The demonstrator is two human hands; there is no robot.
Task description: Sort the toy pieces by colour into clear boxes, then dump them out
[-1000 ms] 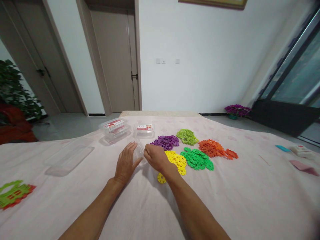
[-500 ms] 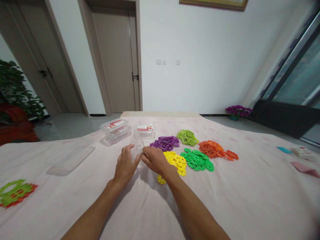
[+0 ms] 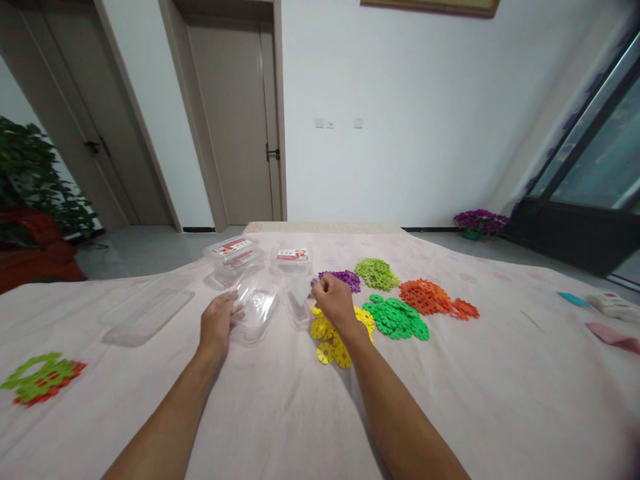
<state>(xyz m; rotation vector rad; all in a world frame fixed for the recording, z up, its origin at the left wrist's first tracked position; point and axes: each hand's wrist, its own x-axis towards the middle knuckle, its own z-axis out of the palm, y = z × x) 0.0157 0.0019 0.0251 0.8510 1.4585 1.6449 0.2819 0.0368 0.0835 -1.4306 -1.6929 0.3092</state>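
Right of the left hand point(image 3: 217, 321), a clear plastic shell point(image 3: 257, 305) is edge-gripped; left of the closed right hand point(image 3: 335, 301), a second shell point(image 3: 297, 307) is pinched. Both are judged light, slippery, best held by rims.

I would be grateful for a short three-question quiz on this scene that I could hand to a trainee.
1. True or false: the person's left hand touches a clear plastic piece with rounded corners.

2. Which pile is partly hidden behind the person's right hand and wrist?
A) the orange plastic pile
B) the yellow pile of round, notched plastic discs
C) the lime-green plastic pile

3. Fill in the blank: on the pale pink cloth, the lime-green and orange openwork plastic piece lies on the person's ____ side.

Key: 1. True; 2. B; 3. left.
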